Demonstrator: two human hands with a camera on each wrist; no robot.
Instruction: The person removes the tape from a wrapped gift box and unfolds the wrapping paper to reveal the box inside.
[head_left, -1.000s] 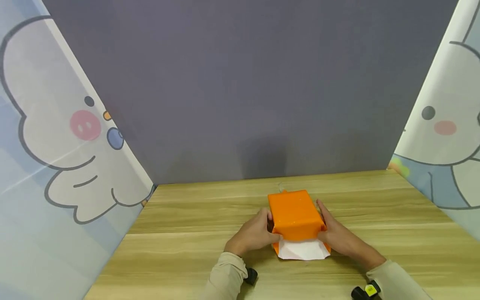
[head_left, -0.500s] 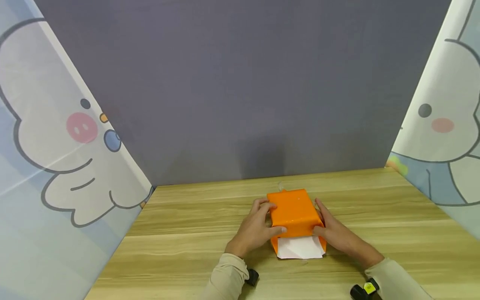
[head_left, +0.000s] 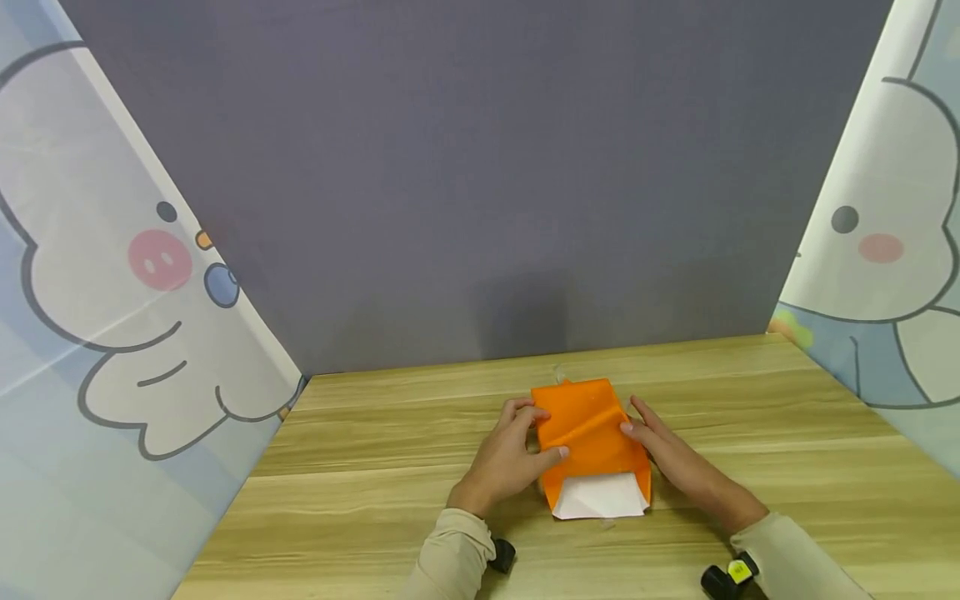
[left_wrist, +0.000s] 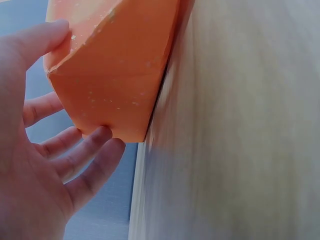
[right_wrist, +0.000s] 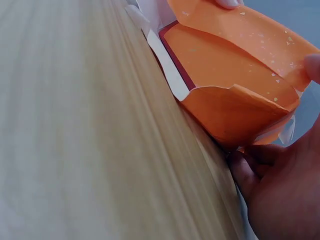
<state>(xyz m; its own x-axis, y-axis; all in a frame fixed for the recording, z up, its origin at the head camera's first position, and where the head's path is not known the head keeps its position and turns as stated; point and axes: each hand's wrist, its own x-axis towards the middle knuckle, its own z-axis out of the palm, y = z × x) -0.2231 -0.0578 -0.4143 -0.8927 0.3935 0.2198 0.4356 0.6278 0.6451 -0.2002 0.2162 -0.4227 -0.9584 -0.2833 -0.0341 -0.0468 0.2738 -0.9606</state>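
Note:
An orange paper-wrapped box (head_left: 588, 429) lies on the wooden table (head_left: 375, 467), its near end open with a white paper flap (head_left: 600, 497) showing. My left hand (head_left: 536, 433) grips its left side, thumb on top and fingers curled round the far corner (left_wrist: 95, 145). On the opposite side my right hand (head_left: 660, 454) holds it, thumb pressing the loose orange top sheet (right_wrist: 240, 35) and fingers (right_wrist: 245, 170) against the base. That top sheet is creased and lifted off the box.
A grey backdrop (head_left: 480, 183) closes the table's far edge, with cartoon-printed curtains on the left (head_left: 112, 275) and right (head_left: 885, 242). Black wrist-worn cameras (head_left: 501, 554) (head_left: 723, 577) sit on both sleeves near the front edge.
Both thumbs have moved onto the top of the box. The orange top sheet, flat before, now shows a diagonal crease and lies loose. The box stays in place.

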